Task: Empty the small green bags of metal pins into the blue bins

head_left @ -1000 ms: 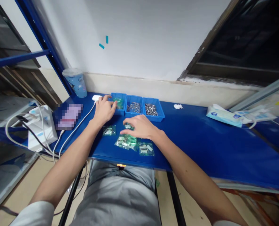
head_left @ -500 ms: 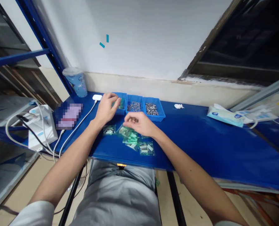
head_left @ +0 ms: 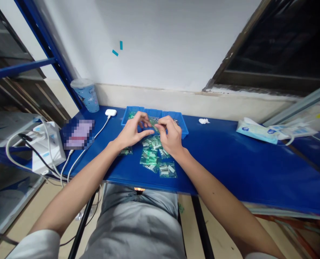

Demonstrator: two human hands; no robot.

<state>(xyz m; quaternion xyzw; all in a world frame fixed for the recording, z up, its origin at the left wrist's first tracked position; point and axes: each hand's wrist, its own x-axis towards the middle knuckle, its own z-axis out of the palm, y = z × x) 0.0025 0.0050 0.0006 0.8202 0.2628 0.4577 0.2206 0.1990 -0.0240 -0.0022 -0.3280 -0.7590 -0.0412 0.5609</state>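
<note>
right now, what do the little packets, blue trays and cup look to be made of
Packets: thin, glossy plastic film, judging by the see-through sides and shine. Blue trays: probably moulded plastic, smooth, given the even colour and formed rims. Cup: smooth, printed wall; plastic or coated paper, I can't tell which.

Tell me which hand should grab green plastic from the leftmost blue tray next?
Probably the left hand: it's beside that tray; the right hand is farther off, pinching a bag.
</note>
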